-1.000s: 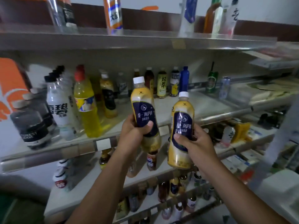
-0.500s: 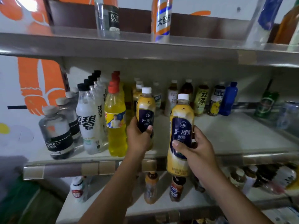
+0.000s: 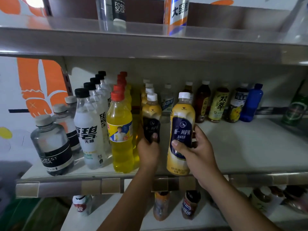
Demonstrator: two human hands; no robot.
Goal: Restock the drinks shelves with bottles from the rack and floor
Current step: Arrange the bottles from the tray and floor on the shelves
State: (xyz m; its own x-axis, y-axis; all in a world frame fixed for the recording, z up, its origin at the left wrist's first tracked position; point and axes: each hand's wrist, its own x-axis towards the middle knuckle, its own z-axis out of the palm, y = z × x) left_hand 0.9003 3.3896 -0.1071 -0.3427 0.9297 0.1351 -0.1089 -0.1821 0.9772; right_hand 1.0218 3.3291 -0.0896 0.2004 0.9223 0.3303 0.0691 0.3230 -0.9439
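Two hands (image 3: 147, 151) (image 3: 200, 155), two held milk-tea bottles (image 3: 151, 112) (image 3: 182, 117)

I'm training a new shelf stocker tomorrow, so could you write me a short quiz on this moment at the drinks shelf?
1. True or false: the right hand holds nothing.
2. Multiple choice: the yellow drink beside the left hand's milk tea bottle has a cap that is: A red; B black; C white.
3. Fill in: the left hand grips one milk tea bottle, and the right hand's milk tea bottle has a ____ cap.

Key: 1 false; 2 A; 3 white.
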